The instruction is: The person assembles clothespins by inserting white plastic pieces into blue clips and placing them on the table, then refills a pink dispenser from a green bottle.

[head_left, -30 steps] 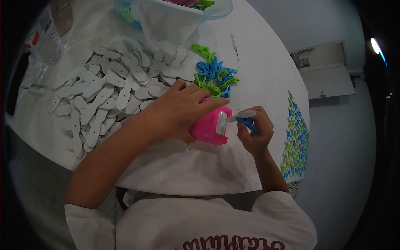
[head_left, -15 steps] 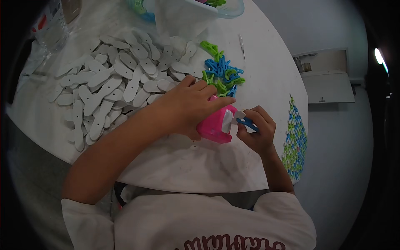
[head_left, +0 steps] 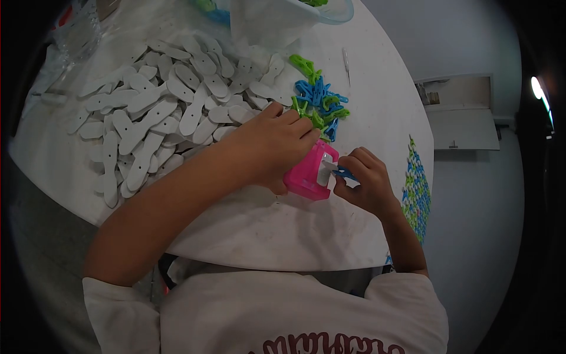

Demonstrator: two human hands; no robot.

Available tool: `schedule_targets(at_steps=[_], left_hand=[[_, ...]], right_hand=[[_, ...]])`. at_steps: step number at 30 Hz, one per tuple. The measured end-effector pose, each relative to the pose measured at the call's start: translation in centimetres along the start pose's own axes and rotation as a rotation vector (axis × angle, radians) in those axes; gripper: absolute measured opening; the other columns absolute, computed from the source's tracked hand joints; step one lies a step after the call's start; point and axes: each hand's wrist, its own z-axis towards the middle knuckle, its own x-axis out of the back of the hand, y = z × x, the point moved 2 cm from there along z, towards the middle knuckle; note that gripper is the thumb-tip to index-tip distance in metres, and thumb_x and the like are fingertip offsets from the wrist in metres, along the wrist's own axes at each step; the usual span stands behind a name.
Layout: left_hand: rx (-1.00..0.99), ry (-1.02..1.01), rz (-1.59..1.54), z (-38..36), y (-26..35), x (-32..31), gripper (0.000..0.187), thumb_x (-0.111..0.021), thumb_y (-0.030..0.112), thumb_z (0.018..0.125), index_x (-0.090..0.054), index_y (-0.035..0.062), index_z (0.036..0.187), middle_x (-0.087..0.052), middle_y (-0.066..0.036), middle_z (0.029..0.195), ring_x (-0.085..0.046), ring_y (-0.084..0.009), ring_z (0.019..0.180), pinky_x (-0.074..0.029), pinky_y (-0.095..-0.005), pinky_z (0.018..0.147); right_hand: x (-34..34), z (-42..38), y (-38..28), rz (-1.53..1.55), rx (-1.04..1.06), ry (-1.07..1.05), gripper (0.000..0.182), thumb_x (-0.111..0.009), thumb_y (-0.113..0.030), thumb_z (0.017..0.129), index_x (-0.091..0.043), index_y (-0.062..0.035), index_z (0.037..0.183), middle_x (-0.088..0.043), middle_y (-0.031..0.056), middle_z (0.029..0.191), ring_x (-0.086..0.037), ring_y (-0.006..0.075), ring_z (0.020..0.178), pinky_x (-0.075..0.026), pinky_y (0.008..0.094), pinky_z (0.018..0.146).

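My left hand [head_left: 274,141] is wrapped over a small pink plastic box [head_left: 303,177], holding it on the white table. A pale, whitish panel [head_left: 323,170] shows on the side of the box turned toward my right hand. Between the thumb and fingers of my right hand [head_left: 370,182] is a blue plastic clip [head_left: 345,172]. Its pale tip end overlaps the whitish panel in this view. Just beyond my left fingers lies a loose heap of green and blue clips [head_left: 318,94].
Many flat white paddle-shaped pieces [head_left: 156,124] are piled at the left. A translucent tub [head_left: 277,26] stands at the back, near a thin pointed tool [head_left: 346,68]. Green and blue clips [head_left: 416,189] lie in rows along the right edge of the table [head_left: 377,106].
The clip in my right hand has come in to the left, its pale end now over the box's panel instead of just beside it. My left hand keeps its hold.
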Motion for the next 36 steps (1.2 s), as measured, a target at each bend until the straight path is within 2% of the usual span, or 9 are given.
schedule_targets(at_steps=[9,11,13,18,20,22,33,35,36], left_hand=[[0.004,0.000,-0.011,0.2,0.1,0.0,0.096,-0.092,0.037,0.055,-0.055,0.0015,0.135,-0.059,-0.010,0.127,-0.055,-0.0253,0.121,-0.038,-0.0406,0.105],[-0.044,0.163,0.090,0.0,0.0,-0.4,0.079,-0.090,0.040,0.054,-0.063,0.0029,0.117,-0.061,-0.008,0.110,-0.058,-0.0241,0.111,-0.041,-0.0393,0.097],[-0.041,0.166,0.079,0.1,0.0,-0.6,0.079,-0.090,0.040,0.054,-0.063,0.0029,0.117,-0.061,-0.008,0.111,-0.058,-0.0241,0.111,-0.041,-0.0398,0.097],[-0.032,0.155,0.071,-0.1,0.1,-0.3,0.079,-0.090,0.041,0.054,-0.063,0.0028,0.118,-0.061,-0.007,0.111,-0.058,-0.0239,0.112,-0.040,-0.0408,0.099],[0.001,0.036,0.023,0.0,0.2,-0.1,0.096,-0.093,0.038,0.053,-0.056,0.0011,0.133,-0.059,-0.009,0.124,-0.055,-0.0260,0.118,-0.039,-0.0423,0.101],[0.000,0.041,0.024,0.0,0.2,-0.1,0.095,-0.093,0.038,0.053,-0.057,0.0010,0.133,-0.059,-0.009,0.124,-0.055,-0.0260,0.118,-0.039,-0.0422,0.101],[0.017,0.029,0.021,-0.1,0.6,-0.3,0.095,-0.092,0.038,0.052,-0.057,0.0016,0.132,-0.059,-0.009,0.122,-0.055,-0.0254,0.118,-0.037,-0.0447,0.105],[0.009,0.128,0.077,-0.2,0.9,-0.5,0.083,-0.091,0.040,0.053,-0.061,0.0029,0.120,-0.060,-0.007,0.111,-0.056,-0.0231,0.113,-0.037,-0.0443,0.103],[0.001,0.128,0.079,-0.3,1.0,-0.6,0.083,-0.091,0.040,0.053,-0.061,0.0029,0.120,-0.060,-0.007,0.111,-0.056,-0.0231,0.113,-0.037,-0.0443,0.103]], right_hand=[[1.2,-0.4,0.4,-0.084,-0.008,-0.157,0.028,-0.077,-0.008,0.064,-0.059,-0.0052,0.085,-0.055,0.0070,0.077,-0.058,0.0242,0.070,-0.050,0.0363,0.062],[1.7,-0.6,0.5,-0.089,-0.006,-0.195,0.027,-0.077,-0.009,0.064,-0.059,-0.0054,0.084,-0.055,0.0071,0.078,-0.058,0.0243,0.071,-0.051,0.0366,0.064],[2.0,-0.6,0.5,-0.135,0.016,-0.261,0.027,-0.078,-0.011,0.066,-0.059,-0.0057,0.084,-0.057,0.0069,0.079,-0.060,0.0247,0.075,-0.052,0.0374,0.068],[2.3,-0.5,0.6,-0.169,0.041,-0.293,0.027,-0.076,-0.008,0.062,-0.057,-0.0059,0.082,-0.053,0.0066,0.076,-0.057,0.0260,0.073,-0.051,0.0375,0.066],[2.4,-0.5,0.5,-0.187,0.032,-0.328,0.028,-0.077,-0.009,0.062,-0.057,-0.0060,0.082,-0.053,0.0066,0.076,-0.057,0.0261,0.074,-0.051,0.0378,0.068],[2.6,-0.4,0.4,-0.244,0.013,-0.415,0.025,-0.079,-0.014,0.066,-0.062,-0.0065,0.083,-0.059,0.0059,0.080,-0.061,0.0239,0.078,-0.053,0.0377,0.073],[3.8,-0.5,-0.9,-0.323,-0.032,-0.379,0.023,-0.077,-0.013,0.068,-0.062,-0.0069,0.084,-0.059,0.0056,0.079,-0.061,0.0221,0.075,-0.052,0.0366,0.071],[4.6,-0.5,-1.2,-0.334,-0.060,-0.336,0.024,-0.077,-0.012,0.067,-0.063,-0.0065,0.085,-0.059,0.0056,0.078,-0.061,0.0225,0.074,-0.052,0.0369,0.070],[5.1,-0.6,-1.3,-0.257,-0.078,-0.238,0.025,-0.077,-0.011,0.068,-0.064,-0.0058,0.087,-0.058,0.0056,0.077,-0.060,0.0214,0.071,-0.051,0.0361,0.068]])
